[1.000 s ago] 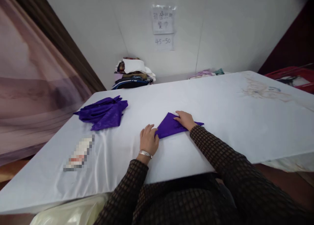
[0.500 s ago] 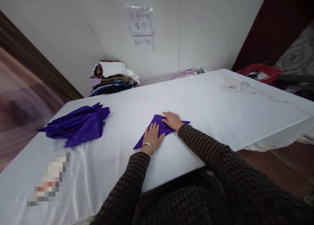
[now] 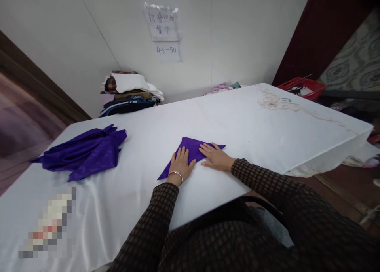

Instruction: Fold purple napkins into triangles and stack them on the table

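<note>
Head view, two hands [image 3: 181, 166] [image 3: 219, 159], one cloth triangle [image 3: 193, 147]

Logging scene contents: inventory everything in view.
Folded cloth: 1, purple, mid-table
Cloth heap: 1, purple, table's left
Pixelated item: 1, cream/red/grey, near left
Table: 1, white, centre
Clothes stack: 1, mixed, behind table
Loose fabric: count unclear, lilac/teal, behind table
Paper signs: 2, white, wall
Wall: 1, grey, back
Basket: 1, red, far right
Drapery: count unclear, brown/pink, left
Panel: 1, dark red, right
Bracelet: 1, silver, left wrist
Sleeves: 2, dark, arms
Left hand: 1, on cloth
Right hand: 1, on cloth's edge
</note>
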Tool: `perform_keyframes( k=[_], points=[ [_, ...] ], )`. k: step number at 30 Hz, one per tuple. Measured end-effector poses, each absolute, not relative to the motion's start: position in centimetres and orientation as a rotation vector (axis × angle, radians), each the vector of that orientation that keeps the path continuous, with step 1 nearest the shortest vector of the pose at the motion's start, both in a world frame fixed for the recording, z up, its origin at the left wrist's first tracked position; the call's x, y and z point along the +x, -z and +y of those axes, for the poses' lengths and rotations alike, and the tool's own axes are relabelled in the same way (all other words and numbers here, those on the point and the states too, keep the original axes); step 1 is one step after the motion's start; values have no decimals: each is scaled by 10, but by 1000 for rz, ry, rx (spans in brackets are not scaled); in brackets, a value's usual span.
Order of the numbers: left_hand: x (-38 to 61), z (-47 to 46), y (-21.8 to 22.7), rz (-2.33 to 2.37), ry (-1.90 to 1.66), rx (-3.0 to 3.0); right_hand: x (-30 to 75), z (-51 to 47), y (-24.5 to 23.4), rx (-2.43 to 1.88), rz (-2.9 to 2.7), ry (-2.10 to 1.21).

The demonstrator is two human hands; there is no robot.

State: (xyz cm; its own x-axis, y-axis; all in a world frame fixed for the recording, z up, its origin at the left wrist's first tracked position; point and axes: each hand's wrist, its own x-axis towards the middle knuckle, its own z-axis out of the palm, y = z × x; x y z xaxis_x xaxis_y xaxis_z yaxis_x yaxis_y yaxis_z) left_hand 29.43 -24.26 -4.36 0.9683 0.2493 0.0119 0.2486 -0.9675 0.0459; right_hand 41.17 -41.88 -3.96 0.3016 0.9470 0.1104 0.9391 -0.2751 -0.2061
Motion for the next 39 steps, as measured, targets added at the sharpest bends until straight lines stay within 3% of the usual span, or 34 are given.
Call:
perform_keyframes(
  k=[10, 18, 28, 39],
  points=[
    [295, -242, 43, 387, -7, 3059, 441, -465, 35, -2473, -1627, -150],
    [293, -244, 41, 382, -33, 3017, 459, -507, 37, -2683, -1353, -44],
    [291, -244, 45, 370, -71, 2979, 407, -395, 23, -2306, -1760, -44],
    [284, -245, 37, 455, -186, 2879, 423, -343, 42, -2305, -1701, -148]
  ],
)
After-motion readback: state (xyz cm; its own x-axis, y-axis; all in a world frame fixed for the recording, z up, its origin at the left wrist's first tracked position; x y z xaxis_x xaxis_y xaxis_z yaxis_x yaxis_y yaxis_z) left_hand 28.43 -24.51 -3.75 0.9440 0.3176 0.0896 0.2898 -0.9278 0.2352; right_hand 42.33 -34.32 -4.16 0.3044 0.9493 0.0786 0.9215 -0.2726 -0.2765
